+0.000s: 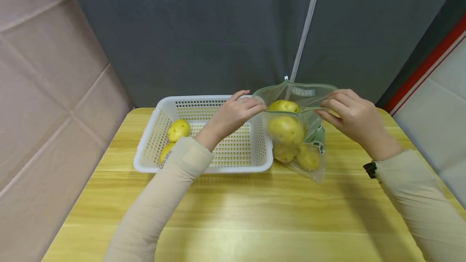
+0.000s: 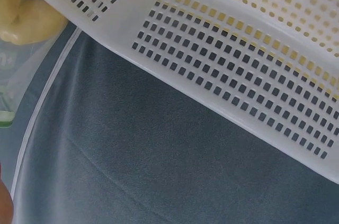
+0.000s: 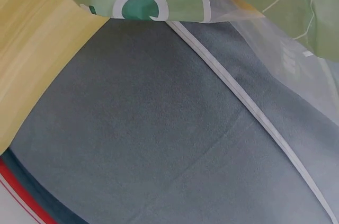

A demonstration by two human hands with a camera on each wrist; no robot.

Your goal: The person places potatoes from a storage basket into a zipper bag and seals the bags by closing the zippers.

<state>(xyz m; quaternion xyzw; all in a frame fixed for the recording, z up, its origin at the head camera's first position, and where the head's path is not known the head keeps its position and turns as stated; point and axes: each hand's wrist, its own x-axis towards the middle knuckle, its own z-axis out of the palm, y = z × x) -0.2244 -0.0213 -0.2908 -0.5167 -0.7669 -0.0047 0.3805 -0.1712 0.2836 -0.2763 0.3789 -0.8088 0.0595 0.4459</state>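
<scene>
While both hands (image 1: 234, 113) (image 1: 354, 115) pinch one bag (image 1: 316, 136) — four potatoes (image 1: 285, 130) visible inside — two more potatoes (image 1: 178, 130) sit in one basket (image 1: 240, 170).

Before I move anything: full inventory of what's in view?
Basket: one, white, on table
Bag: one, clear with green, by basket's right end
Potatoes in basket: two visible, yellow, left end
Potatoes in bag: at least four, yellow, piled
Table: one, yellow wood, under basket
Curtain: one, dark grey, behind table
Strip: one, pale, down curtain
Left panel: one, beige, left of table
Right panel: one, white and red, right
Wristwear: one, black, right cuff
Left hand: one, beige-sleeved, at bag's left rim
Right hand: one, beige-sleeved, pinching bag's right rim
</scene>
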